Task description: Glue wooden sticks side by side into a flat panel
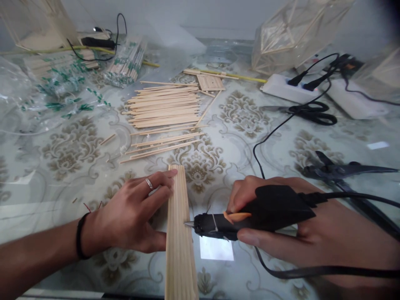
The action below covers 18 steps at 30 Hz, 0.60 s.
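Note:
My left hand (134, 212), with a ring and a black wristband, holds a long narrow panel of wooden sticks (179, 250) by its left edge. The panel runs from the middle of the table to the bottom of the view. In my right hand (300, 237) is a black hot glue gun (237, 221) with an orange trigger, its metal nozzle touching or very near the panel's right edge. Beyond them lies a row of loose wooden sticks (165, 108), and several more lie apart on the near side.
Black-handled scissors (312, 113), pliers (340, 168) and white power strips (289, 88) lie to the right, with black cords crossing there. Plastic-wrapped stick bundles (126, 62) are at the back left. A small stick panel (210, 82) and a stick-framed clear structure (290, 35) stand farther back.

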Each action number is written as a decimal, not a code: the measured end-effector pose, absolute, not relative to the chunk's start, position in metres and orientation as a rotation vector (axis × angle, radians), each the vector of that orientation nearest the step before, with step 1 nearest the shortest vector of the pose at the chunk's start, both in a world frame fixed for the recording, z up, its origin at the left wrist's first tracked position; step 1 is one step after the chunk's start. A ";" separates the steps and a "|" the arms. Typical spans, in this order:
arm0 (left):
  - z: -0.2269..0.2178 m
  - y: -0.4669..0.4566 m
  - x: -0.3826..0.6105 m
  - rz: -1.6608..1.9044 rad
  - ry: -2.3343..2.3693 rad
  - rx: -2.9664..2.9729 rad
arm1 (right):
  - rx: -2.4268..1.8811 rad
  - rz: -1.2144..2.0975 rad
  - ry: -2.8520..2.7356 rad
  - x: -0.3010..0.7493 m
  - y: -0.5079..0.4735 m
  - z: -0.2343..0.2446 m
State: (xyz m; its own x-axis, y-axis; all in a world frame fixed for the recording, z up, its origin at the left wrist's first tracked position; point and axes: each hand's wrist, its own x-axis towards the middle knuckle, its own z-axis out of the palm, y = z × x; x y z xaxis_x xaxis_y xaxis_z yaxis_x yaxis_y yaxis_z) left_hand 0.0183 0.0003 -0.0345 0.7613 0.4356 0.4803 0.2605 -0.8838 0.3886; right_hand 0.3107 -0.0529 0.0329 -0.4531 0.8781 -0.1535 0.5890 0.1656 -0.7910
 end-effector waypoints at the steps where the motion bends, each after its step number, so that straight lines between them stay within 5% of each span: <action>1: -0.034 0.000 0.018 0.837 0.536 2.657 | -1.396 1.184 -2.103 0.310 -0.053 0.033; 18: -0.035 0.001 0.019 0.861 0.508 2.654 | -1.372 1.215 -2.087 0.313 -0.056 0.030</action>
State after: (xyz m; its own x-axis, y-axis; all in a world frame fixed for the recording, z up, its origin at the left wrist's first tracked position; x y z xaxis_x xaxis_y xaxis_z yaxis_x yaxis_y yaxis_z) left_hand 0.0186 0.0007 -0.0348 0.7573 0.4190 0.5010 0.2366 -0.8910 0.3875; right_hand 0.3126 -0.0556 0.0303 -0.4621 0.8740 -0.1504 0.5623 0.1576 -0.8118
